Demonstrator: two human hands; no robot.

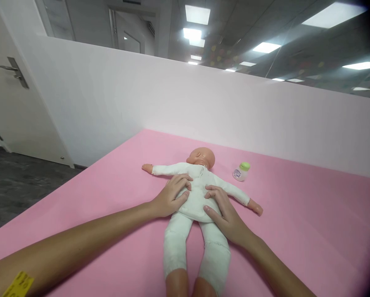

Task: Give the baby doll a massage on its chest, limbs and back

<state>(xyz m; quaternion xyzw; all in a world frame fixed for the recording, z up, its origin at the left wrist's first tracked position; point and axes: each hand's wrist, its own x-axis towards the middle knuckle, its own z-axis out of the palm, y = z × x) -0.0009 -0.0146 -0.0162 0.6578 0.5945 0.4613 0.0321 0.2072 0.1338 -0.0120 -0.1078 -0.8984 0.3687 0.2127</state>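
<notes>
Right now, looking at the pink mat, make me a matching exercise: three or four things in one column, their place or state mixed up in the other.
Things:
1. doll
2. small bottle
3. left hand
4. door handle

Places or states:
A. on the white door, far left
B. lying with arms spread
C. beside the doll's head, green cap
D. resting on the doll's torso

Pairs: 1-B, 2-C, 3-D, 4-A

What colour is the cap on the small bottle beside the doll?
Light green, on the small bottle right of the doll; seen in the head view.

Doll (194,194) feet cut off; bottle (241,171) label unreadable.
</notes>
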